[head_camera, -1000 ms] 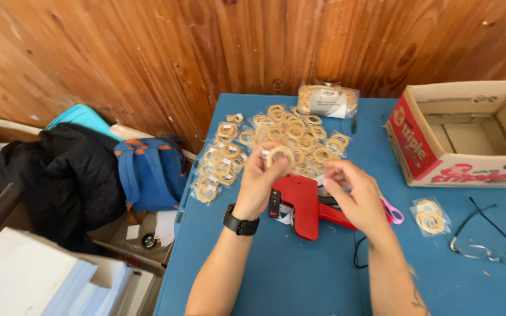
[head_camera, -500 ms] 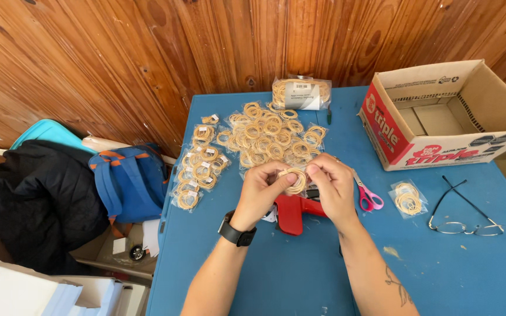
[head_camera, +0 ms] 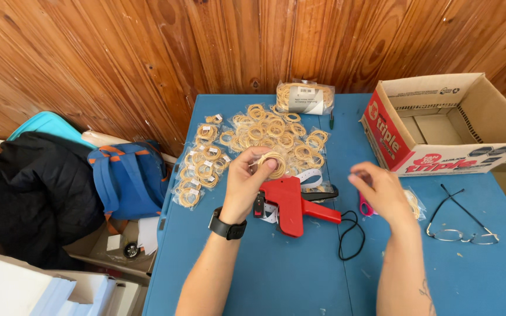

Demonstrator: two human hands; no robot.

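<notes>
1. While the head view looks down on the blue table [head_camera: 276, 275], the left hand [head_camera: 247, 181] is raised over it, fingers curled and thumb pressed onto a small packet of rubber bands [head_camera: 273, 164], which it pinches.
2. The right hand [head_camera: 382, 190] hovers apart to the right, fingers loosely spread and half open, holding nothing that can be seen.
3. A red label gun [head_camera: 293, 203] lies on the table between the two hands, just below the held packet, with a black cord [head_camera: 351, 234] looping from its handle end.
4. A spread of like packets [head_camera: 253, 137] covers the table beyond the left hand; a larger bag of bands [head_camera: 304, 96] lies at the far edge.
5. Pink scissors [head_camera: 365, 206] show partly behind the right hand.
6. A cardboard box [head_camera: 440, 126] stands open at far right; glasses [head_camera: 461, 225] lie near it.
7. A black watch [head_camera: 227, 225] is on the left wrist.
</notes>
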